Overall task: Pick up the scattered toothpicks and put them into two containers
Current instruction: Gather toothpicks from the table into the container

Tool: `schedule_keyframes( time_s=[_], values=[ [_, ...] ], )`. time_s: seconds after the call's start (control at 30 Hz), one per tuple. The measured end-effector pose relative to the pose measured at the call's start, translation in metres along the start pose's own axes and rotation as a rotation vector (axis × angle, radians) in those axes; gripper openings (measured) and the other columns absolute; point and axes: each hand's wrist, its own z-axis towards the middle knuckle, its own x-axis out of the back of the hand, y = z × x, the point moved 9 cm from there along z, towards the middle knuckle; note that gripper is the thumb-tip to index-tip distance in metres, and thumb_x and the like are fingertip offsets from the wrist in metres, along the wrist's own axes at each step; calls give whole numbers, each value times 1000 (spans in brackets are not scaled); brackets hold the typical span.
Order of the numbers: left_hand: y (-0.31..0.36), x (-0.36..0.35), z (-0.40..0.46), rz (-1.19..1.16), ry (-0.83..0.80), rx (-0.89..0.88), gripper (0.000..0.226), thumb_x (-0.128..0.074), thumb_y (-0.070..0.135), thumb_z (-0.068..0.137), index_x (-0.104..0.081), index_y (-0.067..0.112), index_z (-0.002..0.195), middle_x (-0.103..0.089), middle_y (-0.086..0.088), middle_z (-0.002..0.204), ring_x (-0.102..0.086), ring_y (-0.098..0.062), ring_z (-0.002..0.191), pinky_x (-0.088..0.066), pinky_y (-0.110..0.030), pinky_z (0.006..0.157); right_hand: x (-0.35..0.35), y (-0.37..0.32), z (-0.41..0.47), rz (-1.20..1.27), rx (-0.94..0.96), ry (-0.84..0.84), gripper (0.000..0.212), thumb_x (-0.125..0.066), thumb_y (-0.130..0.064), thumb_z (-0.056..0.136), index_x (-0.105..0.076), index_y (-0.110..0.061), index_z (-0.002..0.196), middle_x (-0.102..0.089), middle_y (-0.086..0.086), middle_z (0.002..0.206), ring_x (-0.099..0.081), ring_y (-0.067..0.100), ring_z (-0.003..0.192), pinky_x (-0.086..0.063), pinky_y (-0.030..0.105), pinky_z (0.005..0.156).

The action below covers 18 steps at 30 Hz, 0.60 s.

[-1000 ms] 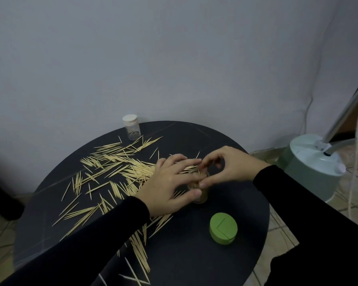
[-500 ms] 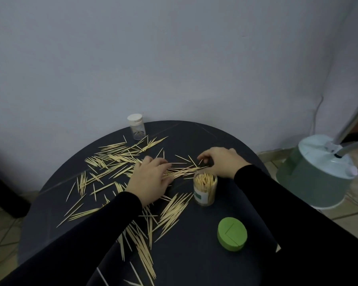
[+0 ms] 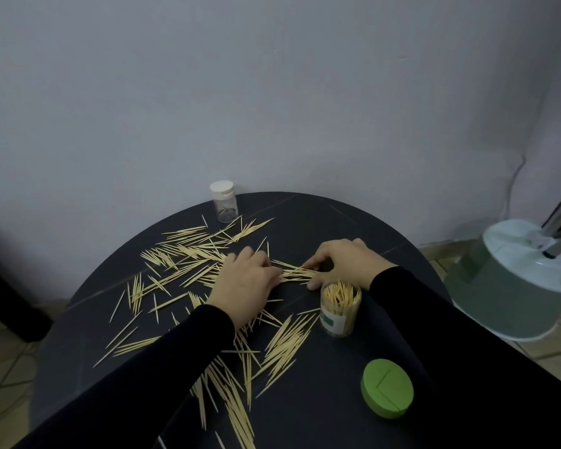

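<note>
Several toothpicks lie scattered across the round black table. A clear jar with a green label stands open near the right, packed with upright toothpicks. My left hand rests on the table with its fingertips on a small bunch of toothpicks. My right hand meets the same bunch from the right, thumb and fingers pinching its end. A second small clear container with a white cap stands at the table's far edge.
A green round lid lies on the table at the front right. A pale green appliance with a metal pole stands on the tiled floor to the right. A grey wall rises right behind the table.
Both hands left the jar's mouth and dropped to the table behind it. They now gather a bunch of toothpicks between them.
</note>
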Motion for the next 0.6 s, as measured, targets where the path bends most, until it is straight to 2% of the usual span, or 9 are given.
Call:
schedule_keyframes(
  time_s=[0.07,0.17,0.27,0.47,0.6],
  values=[
    [0,2,1,-1,12,4,35,-35,44,100,-54,38,129,-51,9,122,-41,-14,111,-34,-31,92,-1,1,0,-7,8,-8,42,-64,-54,83,-62,-39,122,-57,-11,123,-44,17,120,-27,42,108],
    [1,3,1,-8,15,13,35,-36,44,100,-54,38,129,-51,10,122,-41,-14,111,-34,-31,92,-4,-2,-6,-7,-4,-69,64,-72,-64,68,-58,-40,126,-55,-12,124,-39,18,120,-31,41,106],
    [3,1,0,-20,5,-1,36,-36,43,100,-51,37,132,-50,9,126,-41,-14,113,-35,-32,94,-2,-10,-13,-67,19,-90,71,-78,-56,67,-54,-38,132,-51,-12,128,-39,18,120,-26,42,108],
    [6,3,-1,-12,4,-10,33,-36,41,101,-53,36,129,-53,12,128,-43,-13,112,-34,-31,91,1,-6,-9,-43,45,-18,34,-69,-47,82,-66,-40,115,-59,-13,122,-46,13,118,-22,41,109],
    [9,7,-2,18,34,-30,33,-36,39,102,-53,35,129,-54,10,123,-43,-14,109,-34,-30,87,6,-8,-7,-86,72,76,21,-64,-42,88,-71,-35,107,-63,-15,114,-50,9,109,-25,37,105]
  ],
)
